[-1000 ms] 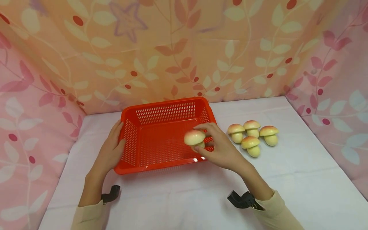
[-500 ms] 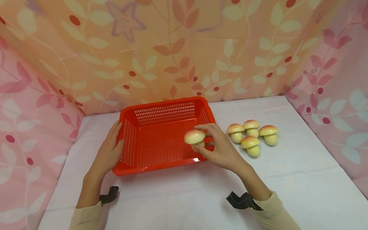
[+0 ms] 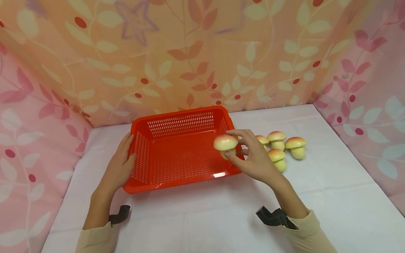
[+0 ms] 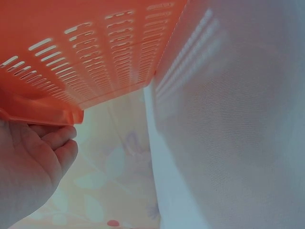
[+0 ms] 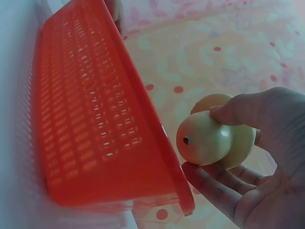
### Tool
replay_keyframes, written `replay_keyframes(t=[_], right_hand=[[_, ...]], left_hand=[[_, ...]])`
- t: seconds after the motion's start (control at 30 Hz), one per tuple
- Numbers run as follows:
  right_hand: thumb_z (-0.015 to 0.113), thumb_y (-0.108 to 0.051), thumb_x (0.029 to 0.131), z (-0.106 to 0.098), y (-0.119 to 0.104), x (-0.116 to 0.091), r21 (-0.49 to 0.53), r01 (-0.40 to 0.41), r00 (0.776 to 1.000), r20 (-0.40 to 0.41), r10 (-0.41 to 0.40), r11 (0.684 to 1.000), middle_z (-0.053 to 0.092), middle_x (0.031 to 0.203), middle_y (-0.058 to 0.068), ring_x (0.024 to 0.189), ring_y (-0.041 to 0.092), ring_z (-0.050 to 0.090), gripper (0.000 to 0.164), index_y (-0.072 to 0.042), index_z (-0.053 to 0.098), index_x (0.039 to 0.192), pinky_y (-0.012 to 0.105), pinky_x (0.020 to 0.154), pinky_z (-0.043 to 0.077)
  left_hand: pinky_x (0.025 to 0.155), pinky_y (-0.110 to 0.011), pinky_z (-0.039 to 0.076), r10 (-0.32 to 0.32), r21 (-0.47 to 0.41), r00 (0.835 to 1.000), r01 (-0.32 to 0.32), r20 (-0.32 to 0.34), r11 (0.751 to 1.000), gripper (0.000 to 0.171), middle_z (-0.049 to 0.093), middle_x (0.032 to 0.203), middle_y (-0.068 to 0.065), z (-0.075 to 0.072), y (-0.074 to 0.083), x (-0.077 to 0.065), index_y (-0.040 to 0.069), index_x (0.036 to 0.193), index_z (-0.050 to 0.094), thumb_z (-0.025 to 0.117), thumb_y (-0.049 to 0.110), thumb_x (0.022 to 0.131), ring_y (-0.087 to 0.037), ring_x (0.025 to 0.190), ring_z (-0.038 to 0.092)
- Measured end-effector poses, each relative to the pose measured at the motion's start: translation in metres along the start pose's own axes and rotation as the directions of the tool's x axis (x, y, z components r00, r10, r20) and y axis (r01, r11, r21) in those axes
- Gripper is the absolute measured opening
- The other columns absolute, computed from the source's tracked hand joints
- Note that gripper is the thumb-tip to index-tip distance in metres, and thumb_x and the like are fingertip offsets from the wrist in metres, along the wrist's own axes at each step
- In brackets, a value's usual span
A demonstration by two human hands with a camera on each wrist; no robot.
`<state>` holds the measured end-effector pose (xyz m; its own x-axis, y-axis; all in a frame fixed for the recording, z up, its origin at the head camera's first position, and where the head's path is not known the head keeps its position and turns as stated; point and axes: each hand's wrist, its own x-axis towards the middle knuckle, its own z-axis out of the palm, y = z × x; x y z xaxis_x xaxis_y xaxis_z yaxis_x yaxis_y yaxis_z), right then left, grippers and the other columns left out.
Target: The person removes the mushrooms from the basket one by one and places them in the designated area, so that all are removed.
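Note:
A red plastic basket [image 3: 177, 147] with slotted walls stands on the white-covered table. My left hand [image 3: 119, 165] holds its left rim; in the left wrist view, the fingers [image 4: 59, 143] curl beneath that rim. With fingertips and thumb, my right hand [image 3: 254, 156] grips a toy mushroom [image 3: 225, 143] that has a pinkish-yellow cap and a pale stem. It hangs over the basket's right edge, above the rim. In the right wrist view, the stem's round end [image 5: 202, 138] faces the camera.
Several similar toy mushrooms stand grouped right of the basket, among them one at the far right [image 3: 296, 147] and one at the back [image 3: 276, 140]. My right hand partly covers the nearer ones. A patterned curtain [image 3: 202, 56] rises behind the table.
My right hand has shifted right and slightly up with the toy mushroom, from above the basket's inside to its right edge. My left hand stays on the rim.

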<state>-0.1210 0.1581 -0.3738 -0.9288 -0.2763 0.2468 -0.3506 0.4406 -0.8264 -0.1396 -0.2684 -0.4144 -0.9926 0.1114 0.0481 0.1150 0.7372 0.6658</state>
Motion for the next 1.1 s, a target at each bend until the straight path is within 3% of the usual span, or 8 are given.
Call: replay_keyframes(t=[0.4, 0.67, 0.77, 0.97, 1.1], right_hand=[[0.082, -0.010, 0.091, -0.008, 0.007, -0.007, 0.048, -0.005, 1.000, -0.010, 0.005, 0.999, 0.057, 0.138, 0.004, 0.107, 0.021, 0.069, 0.059, -0.018, 0.058, 0.144, 0.020, 0.088, 0.063], [0.081, -0.008, 0.091, -0.021, 0.011, -0.006, 0.018, 0.004, 1.000, -0.029, -0.004, 1.000, 0.056, 0.138, 0.005, 0.106, 0.014, 0.068, 0.060, -0.014, 0.056, 0.145, 0.017, 0.088, 0.062], [0.080, -0.009, 0.092, -0.026, 0.012, -0.004, 0.018, -0.008, 1.000, -0.022, 0.008, 1.000, 0.055, 0.139, 0.006, 0.106, 0.011, 0.069, 0.060, -0.014, 0.055, 0.146, 0.018, 0.087, 0.062], [0.079, -0.011, 0.094, -0.034, 0.013, -0.004, 0.079, -0.064, 0.998, 0.008, 0.064, 0.995, 0.053, 0.141, 0.004, 0.110, 0.019, 0.070, 0.059, -0.018, 0.055, 0.148, 0.023, 0.089, 0.063], [0.078, -0.009, 0.095, -0.040, 0.016, -0.008, 0.081, -0.046, 0.999, -0.020, 0.048, 0.996, 0.053, 0.141, 0.005, 0.110, 0.010, 0.071, 0.060, -0.017, 0.054, 0.149, 0.021, 0.089, 0.063]], left_hand=[[0.121, -0.079, 0.025, -0.019, 0.005, 1.000, 0.019, 0.010, 1.000, 0.067, 0.008, 0.181, -0.011, 0.000, -0.005, -0.008, 0.013, 0.172, 0.013, 0.039, 0.020, 0.110, -0.047, 0.163, 0.019], [0.121, -0.079, 0.024, -0.009, -0.012, 1.000, 0.009, 0.013, 1.000, 0.066, 0.006, 0.181, -0.007, -0.001, -0.001, -0.004, 0.015, 0.172, 0.012, 0.038, 0.022, 0.111, -0.045, 0.164, 0.017], [0.122, -0.079, 0.023, -0.001, -0.013, 1.000, 0.001, 0.006, 1.000, 0.066, 0.007, 0.181, -0.009, -0.001, 0.000, -0.003, 0.014, 0.172, 0.013, 0.039, 0.021, 0.111, -0.046, 0.164, 0.017], [0.122, -0.080, 0.022, -0.013, -0.020, 1.000, 0.013, 0.007, 1.000, 0.066, 0.007, 0.181, -0.010, 0.000, -0.001, -0.003, 0.014, 0.172, 0.013, 0.038, 0.021, 0.111, -0.046, 0.164, 0.016], [0.121, -0.080, 0.023, -0.007, -0.019, 1.000, 0.007, 0.010, 1.000, 0.066, 0.007, 0.181, -0.011, 0.001, -0.001, -0.003, 0.014, 0.172, 0.013, 0.039, 0.021, 0.111, -0.047, 0.164, 0.016]])
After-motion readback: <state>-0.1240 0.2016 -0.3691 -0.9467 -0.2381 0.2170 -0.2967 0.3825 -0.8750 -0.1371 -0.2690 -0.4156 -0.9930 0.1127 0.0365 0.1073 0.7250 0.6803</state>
